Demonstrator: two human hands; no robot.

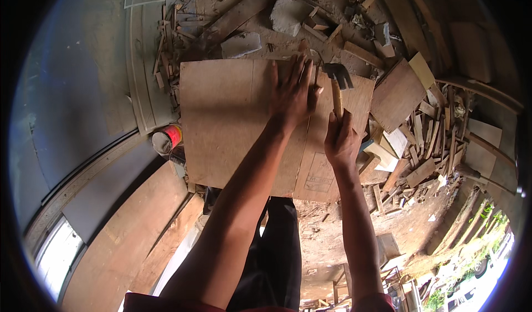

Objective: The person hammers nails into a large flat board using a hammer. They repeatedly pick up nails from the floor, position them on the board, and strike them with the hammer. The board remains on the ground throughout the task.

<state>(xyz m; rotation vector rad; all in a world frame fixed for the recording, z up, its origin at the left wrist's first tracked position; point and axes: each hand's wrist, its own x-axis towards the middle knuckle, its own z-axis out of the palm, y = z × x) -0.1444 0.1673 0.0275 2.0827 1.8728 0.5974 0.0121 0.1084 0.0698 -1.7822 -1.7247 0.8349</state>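
Observation:
A broad wooden board lies before me, with a seam running down its right part and a dark stamped mark near its lower right. My left hand rests flat on its far half, fingers stretched and spread beside the seam. My right hand grips a claw hammer by its wooden handle. The dark hammer head is over the far right part of the board, just right of my left hand. Whether a nail stands near the fingers is too small to tell.
Wood offcuts pile up at the right, beside a loose brown panel. Broken grey chunks lie beyond the board. A red and yellow can stands at its left edge. Large sheets lean at the left.

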